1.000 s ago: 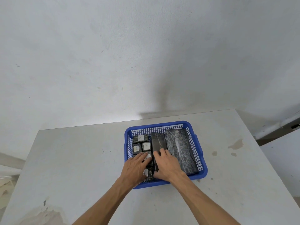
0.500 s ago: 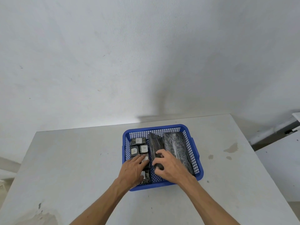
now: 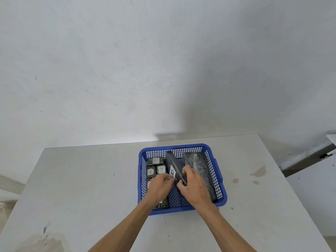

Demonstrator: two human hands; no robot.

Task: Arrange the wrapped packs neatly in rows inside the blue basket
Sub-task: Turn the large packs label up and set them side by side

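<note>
A blue basket [image 3: 219, 176] sits on a pale table [image 3: 91, 179], near the far edge and close to a white wall [image 3: 127, 60]. Inside it, a long dark pack [image 3: 173, 165] is tipped up on one long edge, its long axis running from the near middle of the basket towards the far wall, leaning a little to the left at the far end. A white label with a dark mark faces left on its raised side.

The right hand [image 3: 195, 186] clamps the near end of this pack, thumb on the left face and fingers curled over the top edge, so the pack stretches away from the hand towards the back of the basket. The left hand [image 3: 161, 186] is just left of it, fingertips pinched together at the label; whether they actually grip the pack or only touch it is hard to tell. A ring shows on one finger.

To the right, a second long wrapped pack [image 3: 197, 164] lies flat along the right wall, its long axis also pointing front to back, partly hidden by the right hand. On the left side, small square packs [image 3: 155, 167] with white labels marked A lie flat in a column, the nearer ones covered by the left hand and wrist. Bare blue mesh shows between the tilted pack and the small ones
</note>
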